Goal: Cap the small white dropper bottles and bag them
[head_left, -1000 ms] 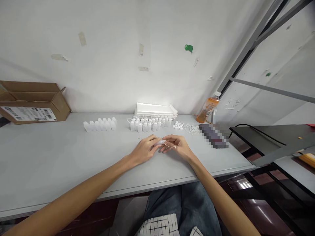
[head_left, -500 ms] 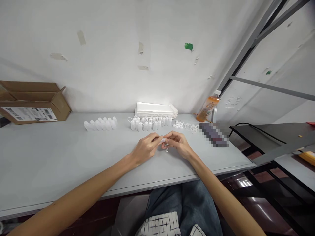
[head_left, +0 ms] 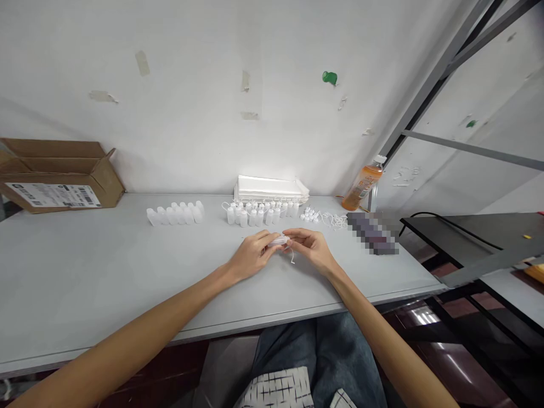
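Note:
A small white plastic bottle (head_left: pixel 278 241) lies nearly level between my hands, just above the table's middle. My left hand (head_left: pixel 254 254) is closed around its body from the left. The fingertips of my right hand (head_left: pixel 313 248) pinch the bottle's right end, where the cap sits partly hidden. From there a thin white cord (head_left: pixel 292 258) dangles below the fingers. Beyond my hands stand several similar small bottles with caps and cords (head_left: pixel 253 217). To their right are a small pile of white caps (head_left: pixel 309 215) and a tangle of white cords (head_left: pixel 334 220).
At the left, several uncapped bottles (head_left: pixel 175 214) lie in a row, near an open cardboard box (head_left: pixel 63 181). White trays (head_left: pixel 272 187) are stacked against the wall. An orange drink bottle (head_left: pixel 362 184) and a pixelated dark object (head_left: pixel 373 233) occupy the right side.
My left hand has shifted its grip, so more of the bottle's body shows between the hands. The right hand stays at the cap end with the cord hanging.

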`<state>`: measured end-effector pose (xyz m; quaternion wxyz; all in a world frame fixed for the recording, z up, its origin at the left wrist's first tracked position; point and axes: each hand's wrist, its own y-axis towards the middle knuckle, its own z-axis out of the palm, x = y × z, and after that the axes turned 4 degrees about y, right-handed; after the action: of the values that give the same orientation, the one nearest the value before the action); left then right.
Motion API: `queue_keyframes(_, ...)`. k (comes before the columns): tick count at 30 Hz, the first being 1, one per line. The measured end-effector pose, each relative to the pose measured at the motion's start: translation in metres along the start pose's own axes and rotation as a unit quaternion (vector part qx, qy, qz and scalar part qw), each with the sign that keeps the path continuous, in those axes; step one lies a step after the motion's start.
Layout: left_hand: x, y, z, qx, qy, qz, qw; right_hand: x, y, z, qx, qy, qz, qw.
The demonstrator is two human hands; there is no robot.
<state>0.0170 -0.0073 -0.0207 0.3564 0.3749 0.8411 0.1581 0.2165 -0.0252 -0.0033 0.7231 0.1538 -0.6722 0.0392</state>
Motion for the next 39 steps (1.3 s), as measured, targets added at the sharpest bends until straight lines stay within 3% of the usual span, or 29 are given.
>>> queue_keyframes(4, 0.0010, -0.0008, -0.0006, -0.019, -0.007, 0.043, 0.999, 0.0003, -0.0027, 0.0023, 0.036, -0.002, 0.010, 0.999)
queue_keyframes(10, 0.0010, -0.0030, 0.0017, -0.077, 0.036, 0.113, 0.990, 0.0011, -0.0045, 0.0023, 0.043, 0.018, -0.019, 0.999)
queue_keyframes(26, -0.0011, -0.0026, -0.0025, -0.101, 0.115, 0.209, 0.966, 0.0014, -0.0048, -0.0013, 0.040, 0.051, 0.013, 0.998)
queue_keyframes(39, 0.0029, -0.0020, -0.0021, -0.104, 0.172, 0.247, 0.948, -0.0037, -0.0027, -0.0044, 0.049, 0.065, 0.034, 0.996)
